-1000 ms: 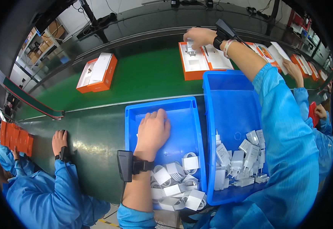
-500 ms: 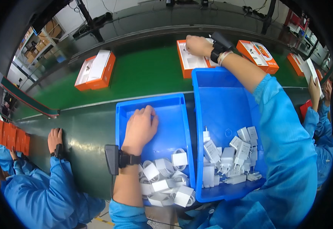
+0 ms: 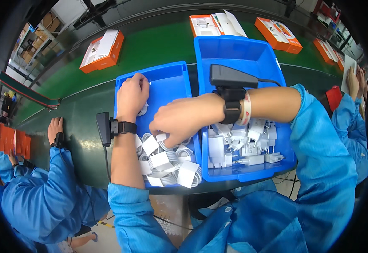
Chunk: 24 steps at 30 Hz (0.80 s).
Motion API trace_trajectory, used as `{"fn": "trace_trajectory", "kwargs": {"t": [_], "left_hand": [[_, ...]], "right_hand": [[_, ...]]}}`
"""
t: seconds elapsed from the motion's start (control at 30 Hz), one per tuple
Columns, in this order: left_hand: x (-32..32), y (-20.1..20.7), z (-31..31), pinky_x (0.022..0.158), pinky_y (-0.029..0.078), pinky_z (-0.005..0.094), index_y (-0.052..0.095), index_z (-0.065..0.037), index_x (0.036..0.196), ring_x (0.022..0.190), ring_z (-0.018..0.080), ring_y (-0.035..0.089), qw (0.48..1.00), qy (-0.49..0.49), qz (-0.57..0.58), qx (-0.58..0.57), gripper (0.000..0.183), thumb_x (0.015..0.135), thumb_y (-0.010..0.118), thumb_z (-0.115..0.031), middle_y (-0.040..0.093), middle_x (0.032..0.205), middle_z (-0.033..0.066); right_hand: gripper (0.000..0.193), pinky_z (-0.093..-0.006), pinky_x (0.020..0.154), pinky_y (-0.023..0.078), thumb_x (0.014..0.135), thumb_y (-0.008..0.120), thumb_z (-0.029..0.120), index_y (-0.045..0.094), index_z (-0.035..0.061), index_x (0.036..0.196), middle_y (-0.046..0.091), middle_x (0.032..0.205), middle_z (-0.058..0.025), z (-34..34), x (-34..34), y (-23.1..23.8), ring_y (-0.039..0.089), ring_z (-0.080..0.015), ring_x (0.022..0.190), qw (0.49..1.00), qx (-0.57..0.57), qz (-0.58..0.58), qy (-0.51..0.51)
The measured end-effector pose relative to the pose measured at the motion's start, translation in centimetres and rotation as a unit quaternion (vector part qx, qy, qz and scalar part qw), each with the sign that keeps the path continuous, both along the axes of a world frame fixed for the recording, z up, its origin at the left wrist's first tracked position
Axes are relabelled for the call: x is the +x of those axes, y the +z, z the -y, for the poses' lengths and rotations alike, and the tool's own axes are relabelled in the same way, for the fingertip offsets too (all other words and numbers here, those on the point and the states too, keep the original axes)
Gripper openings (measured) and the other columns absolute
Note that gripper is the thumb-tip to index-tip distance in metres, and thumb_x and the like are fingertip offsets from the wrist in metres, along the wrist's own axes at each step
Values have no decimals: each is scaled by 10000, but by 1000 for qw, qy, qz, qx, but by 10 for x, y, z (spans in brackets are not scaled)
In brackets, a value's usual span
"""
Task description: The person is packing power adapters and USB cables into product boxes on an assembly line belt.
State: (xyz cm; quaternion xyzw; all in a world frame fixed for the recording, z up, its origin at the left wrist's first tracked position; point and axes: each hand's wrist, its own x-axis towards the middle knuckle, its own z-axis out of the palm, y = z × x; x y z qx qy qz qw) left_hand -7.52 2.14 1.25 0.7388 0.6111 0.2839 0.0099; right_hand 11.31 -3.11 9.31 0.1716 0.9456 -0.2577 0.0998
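Note:
My left hand [image 3: 132,96] is over the far part of the left blue bin [image 3: 167,71], fingers curled. A white coiled cable [image 3: 143,110] shows under its palm, mostly hidden by the hand. My right hand [image 3: 184,118] reaches across from the right into the same bin. Its thumb and fingers close around a white paper-banded cable [image 3: 162,137] at the top of the pile. More coiled white cables [image 3: 160,161] in paper bands lie at the near end. White plug chargers [image 3: 251,139] fill the near part of the right blue bin [image 3: 238,48], under my right forearm.
Open orange boxes with white inserts stand on the green belt [image 3: 150,50]: a left box [image 3: 104,50], a middle box [image 3: 205,26] and a right box [image 3: 278,36]. Co-workers in blue sit either side; a co-worker's hand [image 3: 56,130] rests left. Orange boxes [image 3: 11,139] are stacked beyond.
My right hand has left the middle orange box and come back down into the cable bin. The head view has shifted, and my left hand's fingers have curled in.

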Motion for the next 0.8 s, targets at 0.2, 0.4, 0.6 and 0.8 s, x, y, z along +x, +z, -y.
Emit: {"fn": "trace_trajectory", "kwargs": {"t": [0.2,0.4,0.6,0.8], "left_hand": [[3,6,4,741,530,468,680,-43,940,843,379,679,997,5,29,-68,222,919,561,-229,714,862,178],[4,6,5,744,532,465,682,-39,947,839,379,681,998,0,24,-66,229,921,560,-231,715,878,182],[-4,2,10,778,531,478,676,-41,970,872,387,674,999,-20,-8,-42,224,926,558,-226,705,898,208],[9,7,8,769,540,454,686,-34,985,852,379,682,997,1,-13,-79,224,926,580,-223,713,896,198]], "right_hand": [[482,-407,712,545,734,714,327,710,-3,1085,721,864,-177,-4,-3,-10,700,-312,826,997,-59,42,-39],[572,-420,735,539,685,788,381,693,-32,1069,713,913,-206,0,-3,-24,682,-348,889,998,-38,-6,-45],[731,-406,874,533,721,820,335,557,-3,1313,516,1219,-203,-35,33,21,524,-322,1192,972,29,-215,-88],[763,-393,963,514,715,840,293,540,56,1375,488,1310,-183,-143,136,37,534,-318,1203,895,241,-217,-307]]}}
